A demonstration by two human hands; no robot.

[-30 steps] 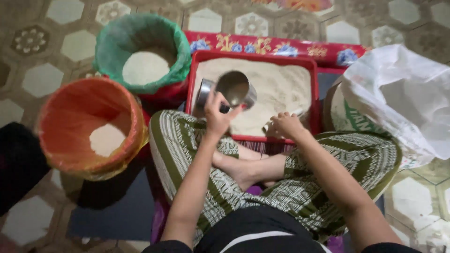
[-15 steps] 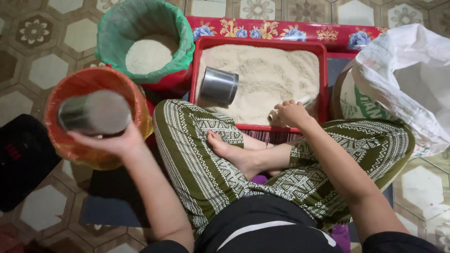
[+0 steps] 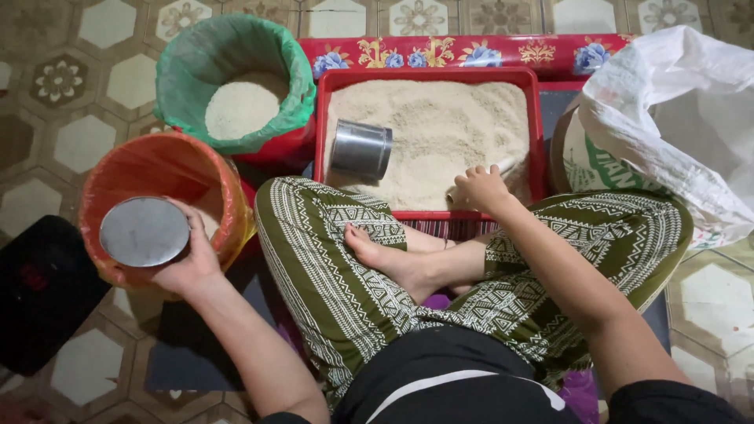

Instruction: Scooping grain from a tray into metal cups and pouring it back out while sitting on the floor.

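Rice work partway along, judging by how things lie: some grain already in the orange-lined bucket at far left, a small heap in the green-lined bucket behind it, plenty left in the red tray ahead of the crossed legs

Left hand wrapped round a metal can, flat bottom turned up toward the camera, mouth down over the orange-lined bucket; fingers curled about the can's wall from the near side, thumb hidden behind it; contents pouring or spent, cannot tell

Second metal can lying on its side on the rice at the tray's left end, untouched

Right hand at the tray's near rim, fingers loosely bent, tips on the rice beside a pale tube-like thing; gripping it or merely resting against it, cannot tell

White sack open at far right, well apart from both hands
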